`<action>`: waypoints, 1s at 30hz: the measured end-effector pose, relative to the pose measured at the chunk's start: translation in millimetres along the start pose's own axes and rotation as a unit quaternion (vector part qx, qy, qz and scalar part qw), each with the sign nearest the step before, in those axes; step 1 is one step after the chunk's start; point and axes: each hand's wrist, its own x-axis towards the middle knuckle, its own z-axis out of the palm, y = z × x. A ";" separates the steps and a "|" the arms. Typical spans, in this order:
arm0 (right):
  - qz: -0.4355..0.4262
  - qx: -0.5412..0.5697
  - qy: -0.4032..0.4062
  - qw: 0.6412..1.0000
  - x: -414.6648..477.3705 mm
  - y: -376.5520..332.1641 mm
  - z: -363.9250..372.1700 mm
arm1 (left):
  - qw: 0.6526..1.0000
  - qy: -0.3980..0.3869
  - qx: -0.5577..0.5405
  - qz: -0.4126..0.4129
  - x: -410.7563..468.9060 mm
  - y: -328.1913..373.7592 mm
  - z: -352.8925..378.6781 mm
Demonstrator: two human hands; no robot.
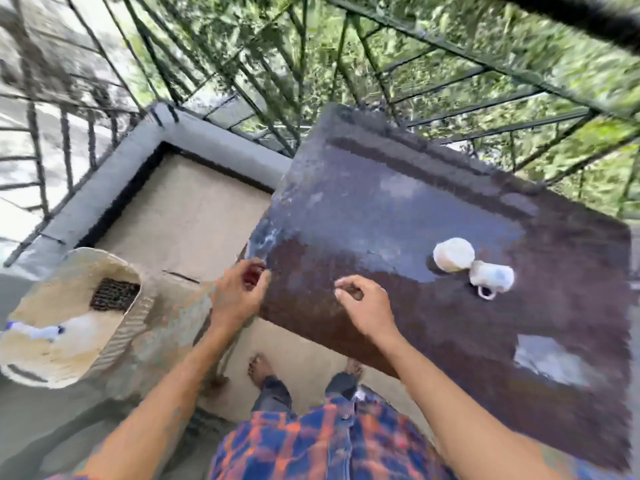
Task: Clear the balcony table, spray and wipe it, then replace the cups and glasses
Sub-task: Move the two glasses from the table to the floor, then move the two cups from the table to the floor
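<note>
Two cups (472,266) blur together on the table (381,209).

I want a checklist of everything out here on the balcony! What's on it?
Surface: dark table, wet-looking sheen on the far half.
Job's things: two white cups side by side on the table; spray bottle in a woven chair at left.
Clutter: nothing seen.
Hands: left hand at the table's corner, curled, reddish bit inside, unclear; right hand above the table, loosely curled, empty.
Cables: nothing seen.
Surroundings: railing, trees beyond; bare feet on the floor.
</note>
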 end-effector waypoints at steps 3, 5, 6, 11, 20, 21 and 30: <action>0.042 0.026 0.094 0.994 -10.2 46.0 -69.3 | 0.994 -0.062 0.006 0.087 0.6 52.0 57.8; 0.075 0.054 0.154 0.984 -17.7 78.7 -112.6 | 0.985 -0.126 0.004 0.120 -2.6 87.2 100.6; 0.086 0.065 0.175 0.979 -19.7 91.3 -128.6 | 0.979 -0.152 0.000 0.133 -3.7 101.2 117.5; 0.101 0.053 0.288 0.951 -22.0 142.3 -193.7 | 0.952 -0.233 0.067 0.189 -3.6 165.7 201.7; 0.043 -0.144 0.228 0.962 5.8 183.4 -240.3 | 0.908 -0.314 0.158 0.228 12.3 221.2 309.1; 0.033 -0.160 0.215 0.963 10.8 182.1 -243.4 | 0.902 -0.323 0.174 0.228 15.1 222.6 315.6; -0.005 -0.318 0.060 0.946 50.7 182.6 -252.3 | 0.915 -0.305 0.157 0.212 24.8 213.5 327.6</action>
